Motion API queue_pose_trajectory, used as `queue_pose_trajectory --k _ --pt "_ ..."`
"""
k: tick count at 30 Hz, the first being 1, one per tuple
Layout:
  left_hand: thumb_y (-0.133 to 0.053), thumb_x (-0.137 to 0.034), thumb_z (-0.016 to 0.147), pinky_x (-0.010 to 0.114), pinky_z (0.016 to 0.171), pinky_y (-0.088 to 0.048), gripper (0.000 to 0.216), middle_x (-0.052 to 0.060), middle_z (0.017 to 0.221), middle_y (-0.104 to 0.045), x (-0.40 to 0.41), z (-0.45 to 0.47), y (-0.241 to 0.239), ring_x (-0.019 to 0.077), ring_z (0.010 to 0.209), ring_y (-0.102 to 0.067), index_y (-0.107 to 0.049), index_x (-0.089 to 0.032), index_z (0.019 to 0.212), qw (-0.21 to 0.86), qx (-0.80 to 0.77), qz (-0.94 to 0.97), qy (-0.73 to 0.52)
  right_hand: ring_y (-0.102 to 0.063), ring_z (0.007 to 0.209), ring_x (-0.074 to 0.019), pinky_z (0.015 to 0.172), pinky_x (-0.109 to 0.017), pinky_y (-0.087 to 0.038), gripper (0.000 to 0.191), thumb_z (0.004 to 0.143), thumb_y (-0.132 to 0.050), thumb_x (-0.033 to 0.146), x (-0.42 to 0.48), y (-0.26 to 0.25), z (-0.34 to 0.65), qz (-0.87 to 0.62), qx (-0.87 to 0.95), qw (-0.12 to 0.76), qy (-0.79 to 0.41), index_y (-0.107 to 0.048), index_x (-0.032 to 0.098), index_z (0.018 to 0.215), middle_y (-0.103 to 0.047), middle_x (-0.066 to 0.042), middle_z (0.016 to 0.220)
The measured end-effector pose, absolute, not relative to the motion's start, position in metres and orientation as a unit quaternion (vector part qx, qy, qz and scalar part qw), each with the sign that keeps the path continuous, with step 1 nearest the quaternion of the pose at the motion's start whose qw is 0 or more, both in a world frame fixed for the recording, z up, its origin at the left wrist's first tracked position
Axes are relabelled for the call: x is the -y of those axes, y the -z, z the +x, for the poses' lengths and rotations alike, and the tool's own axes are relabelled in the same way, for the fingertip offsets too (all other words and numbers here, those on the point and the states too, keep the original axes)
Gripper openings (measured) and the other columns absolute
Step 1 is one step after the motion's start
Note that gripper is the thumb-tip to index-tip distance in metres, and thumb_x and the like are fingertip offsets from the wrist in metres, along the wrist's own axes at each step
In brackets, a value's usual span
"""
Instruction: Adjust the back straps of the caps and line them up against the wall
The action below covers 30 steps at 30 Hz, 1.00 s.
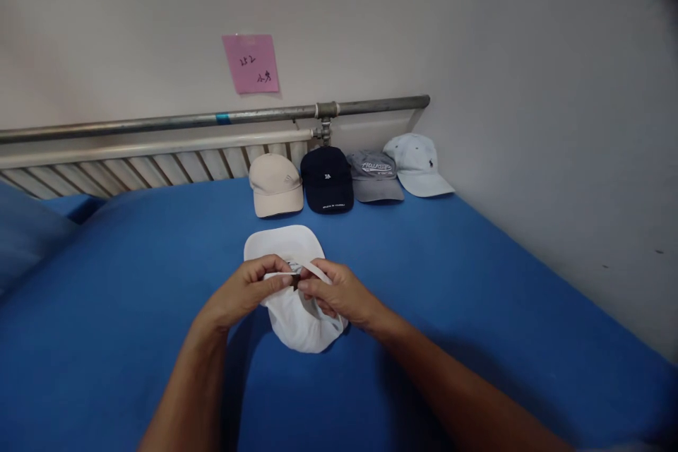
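A white baseball cap [301, 325] lies on the blue sheet [148, 311], its brim pointing away from me and its inside partly showing. My left hand [248, 289] pinches the cap's edge near the back opening, thumb and fingers closed. From the other side my right hand [336, 289] grips the back strap, also with thumb and fingers together. A small dark patch shows between the fingertips; the fingers hide what it is and whether the strap is fastened.
Beyond the white cap stand a beige cap [276, 186], a navy cap [327, 180], a grey cap [376, 176] and a pale cap [418, 164] in a row. Behind them run a radiator [174, 167] and a metal pipe [185, 123]. A pink note [251, 63] hangs on the wall.
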<state>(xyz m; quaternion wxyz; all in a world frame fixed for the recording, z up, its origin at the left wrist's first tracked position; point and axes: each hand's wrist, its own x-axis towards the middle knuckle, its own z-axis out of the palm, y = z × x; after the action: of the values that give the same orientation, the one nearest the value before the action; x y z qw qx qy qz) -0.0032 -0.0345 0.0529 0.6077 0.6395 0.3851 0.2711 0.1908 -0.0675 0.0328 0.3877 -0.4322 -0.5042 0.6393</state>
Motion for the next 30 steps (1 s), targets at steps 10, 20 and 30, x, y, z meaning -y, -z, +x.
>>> queue_pose_trajectory --k 10,20,30 --pt "-0.074 -0.037 0.07 0.022 0.059 -0.036 0.024 -0.001 0.069 -0.06 0.034 -0.007 -0.049 0.0105 0.06 -0.049 -0.068 -0.015 0.078 0.636 -0.405 0.603 -0.26 -0.036 0.043 -0.0035 0.04 -0.017 -0.031 0.025 0.084 -0.059 0.043 0.067 -0.035 0.2 -0.382 0.492 0.432 -0.652 -0.058 0.019 0.091 -0.055 0.004 0.068" --pt "-0.083 -0.034 0.061 0.02 0.054 -0.038 0.031 0.0 0.07 -0.065 0.028 -0.013 -0.04 0.0096 0.057 -0.055 -0.066 -0.015 0.078 0.691 -0.376 0.511 -0.347 -0.039 0.048 -0.0057 0.041 -0.016 -0.032 0.016 0.079 -0.064 0.035 0.072 -0.04 0.203 -0.383 0.506 0.407 -0.657 -0.067 0.019 0.081 -0.048 0.005 0.061" --pt "-0.084 -0.03 0.061 0.019 0.053 -0.041 0.027 -0.001 0.067 -0.065 0.028 -0.012 -0.037 0.0092 0.055 -0.056 -0.066 -0.015 0.076 0.686 -0.396 0.494 -0.359 -0.048 0.056 -0.0069 0.053 -0.02 -0.036 0.004 0.07 -0.07 0.021 0.077 -0.041 0.202 -0.346 0.601 0.332 -0.639 -0.07 0.018 0.073 -0.059 0.004 0.062"
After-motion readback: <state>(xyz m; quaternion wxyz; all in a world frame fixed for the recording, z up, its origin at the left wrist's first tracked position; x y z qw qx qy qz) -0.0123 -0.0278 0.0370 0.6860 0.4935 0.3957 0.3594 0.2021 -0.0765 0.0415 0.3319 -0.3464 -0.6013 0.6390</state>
